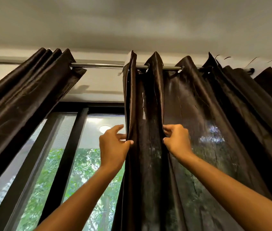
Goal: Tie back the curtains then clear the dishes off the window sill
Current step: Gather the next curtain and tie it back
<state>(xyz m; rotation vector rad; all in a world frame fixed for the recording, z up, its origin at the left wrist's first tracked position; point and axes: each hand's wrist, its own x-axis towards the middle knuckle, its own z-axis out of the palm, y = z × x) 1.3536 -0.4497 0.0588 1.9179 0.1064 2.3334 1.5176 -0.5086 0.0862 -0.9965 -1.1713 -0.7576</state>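
My left hand (113,147) pinches leading edge of dark brown satin curtain (198,130), frame centre; my right hand (176,139) pinches next fold. Fabric thin, soft, slippery: take hold at pleat ridges. Second brown curtain (23,97) bunched upper left on steel rod (98,65).

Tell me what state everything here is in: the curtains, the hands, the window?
Left curtain: bunched to the left on the rod, untied.
Right curtain: spread, covering its part of the window.
Left hand: pinching the right curtain's leading edge.
Right hand: pinching the next fold.
Curtain rod: bare between the curtains.
Window: partly uncovered.
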